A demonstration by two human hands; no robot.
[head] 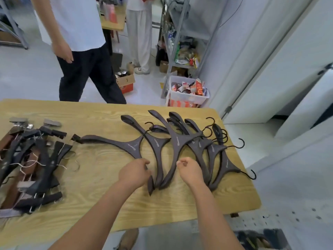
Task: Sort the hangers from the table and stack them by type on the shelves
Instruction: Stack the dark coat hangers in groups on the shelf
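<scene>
The left hand (134,171) is seen low over the table (100,170), its fingers (145,162) curled round the near arm of the leftmost coat hanger (133,145), though the grip itself is masked by the back of the hand. The right hand (189,171) is held over the fan of dark coat hangers (180,141) spread across the right half of the table; its fingers (182,162) are bunched, and whether anything is pinched beneath them cannot be told. At the left edge a tangled pile of clip hangers (36,159) is cut off by the frame. Beyond the table a bystander (75,24) is shown only from the chest down, and a metal shelf rack (182,33) is partly cropped.
</scene>
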